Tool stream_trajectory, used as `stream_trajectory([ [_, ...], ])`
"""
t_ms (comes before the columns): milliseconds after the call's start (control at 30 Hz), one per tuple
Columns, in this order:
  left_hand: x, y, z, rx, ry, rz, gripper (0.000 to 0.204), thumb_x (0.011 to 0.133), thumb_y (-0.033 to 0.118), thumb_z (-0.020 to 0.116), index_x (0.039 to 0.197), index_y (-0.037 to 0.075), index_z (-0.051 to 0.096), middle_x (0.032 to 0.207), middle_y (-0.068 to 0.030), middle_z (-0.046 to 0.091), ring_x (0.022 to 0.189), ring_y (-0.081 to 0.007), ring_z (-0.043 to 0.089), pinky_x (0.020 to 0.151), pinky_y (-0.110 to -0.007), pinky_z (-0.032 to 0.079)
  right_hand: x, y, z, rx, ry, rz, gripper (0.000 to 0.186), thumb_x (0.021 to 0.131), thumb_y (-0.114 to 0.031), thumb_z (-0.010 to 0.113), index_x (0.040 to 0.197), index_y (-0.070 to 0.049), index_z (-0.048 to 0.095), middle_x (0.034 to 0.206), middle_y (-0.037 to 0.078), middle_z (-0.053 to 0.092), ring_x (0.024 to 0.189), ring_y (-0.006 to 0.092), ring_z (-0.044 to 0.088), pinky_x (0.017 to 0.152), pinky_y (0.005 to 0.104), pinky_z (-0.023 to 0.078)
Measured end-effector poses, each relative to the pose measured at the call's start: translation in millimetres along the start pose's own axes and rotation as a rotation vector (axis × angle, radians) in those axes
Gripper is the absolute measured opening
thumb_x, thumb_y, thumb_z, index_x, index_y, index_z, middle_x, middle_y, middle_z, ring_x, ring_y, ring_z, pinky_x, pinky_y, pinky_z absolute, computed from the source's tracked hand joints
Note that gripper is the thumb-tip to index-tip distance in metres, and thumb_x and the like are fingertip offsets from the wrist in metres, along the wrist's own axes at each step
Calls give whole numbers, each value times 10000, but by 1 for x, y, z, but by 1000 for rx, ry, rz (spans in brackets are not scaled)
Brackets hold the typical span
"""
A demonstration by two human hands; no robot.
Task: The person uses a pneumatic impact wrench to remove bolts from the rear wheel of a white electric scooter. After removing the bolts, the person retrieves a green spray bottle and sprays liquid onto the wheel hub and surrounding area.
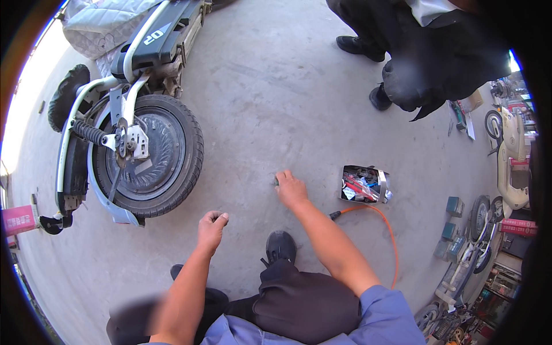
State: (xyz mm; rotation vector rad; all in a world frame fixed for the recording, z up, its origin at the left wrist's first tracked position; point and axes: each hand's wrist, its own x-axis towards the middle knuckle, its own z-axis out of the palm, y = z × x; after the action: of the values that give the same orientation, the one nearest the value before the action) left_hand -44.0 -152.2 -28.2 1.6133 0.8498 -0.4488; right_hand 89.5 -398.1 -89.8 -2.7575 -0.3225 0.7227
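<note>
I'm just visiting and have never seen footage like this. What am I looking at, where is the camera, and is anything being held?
There is no machine: a camera on a person's head looks down at their own bare arms. The wide lens bends the edges. The right hand presses on a small object on the concrete floor; what it is cannot be told. The left hand is a loose fist, seemingly empty. Left lies a scooter's rear wheel. Right are a small box of parts and an orange hose. Another person crouches above.
</note>
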Motion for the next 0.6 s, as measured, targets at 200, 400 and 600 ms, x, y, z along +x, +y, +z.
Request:
stream_trajectory([
  [200,-4,-22,-21,-19,41,-73,270,884,266,653,942,3,636,848,-53,654,776,-118,569,715,-287,461,-34,23,-38,-23,220,-22,215,885,-203,605,1066,-91,580,1051,128,604,920,340,635,766,464,510],
  [400,5,-21,-14,30,-6,-36,318,878,280,663,961,-27,657,841,-66,656,768,-133,565,718,-294,464,-76,123,-110,-295,531,273,298,848,-133,657,1129,-85,568,1085,123,607,1025,329,600,823,446,500],
  [600,20,-7,-7,3,22,-29,340,861,312,694,824,-22,641,739,-54,623,718,-122,566,655,-304,462,-81,75,-86,-184,376,81,296,834,-176,687,1102,-84,603,1096,127,626,1051,313,602,842,422,498],
])
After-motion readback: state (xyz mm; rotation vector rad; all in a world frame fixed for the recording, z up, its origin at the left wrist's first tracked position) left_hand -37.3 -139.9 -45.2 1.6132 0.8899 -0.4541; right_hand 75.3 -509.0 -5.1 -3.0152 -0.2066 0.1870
